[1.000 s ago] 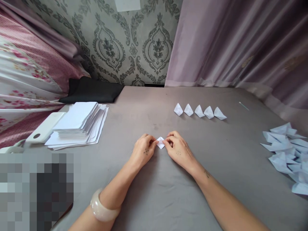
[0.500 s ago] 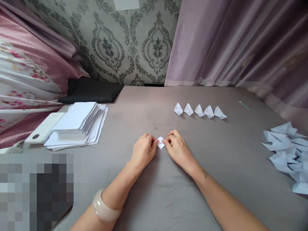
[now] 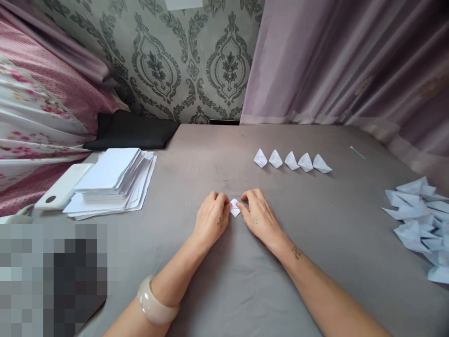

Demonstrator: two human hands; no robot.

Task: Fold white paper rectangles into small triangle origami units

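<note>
While your left hand (image 3: 211,216) and right hand (image 3: 260,215) touch the folded paper (image 3: 235,208), right of the paper stack (image 3: 108,171), whether they pinch I can't tell; you're seemingly creasing, which next needs even pressure

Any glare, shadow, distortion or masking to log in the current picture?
Head view: bright highlights on the glossy cream bangle; soft shadow on the grey cloth beside the left forearm; faint creases on the small white folded paper at centre. Head view: pixelation masks the lower left corner; the white folded-paper pile at right looks stretched, perhaps by the lens.
</note>
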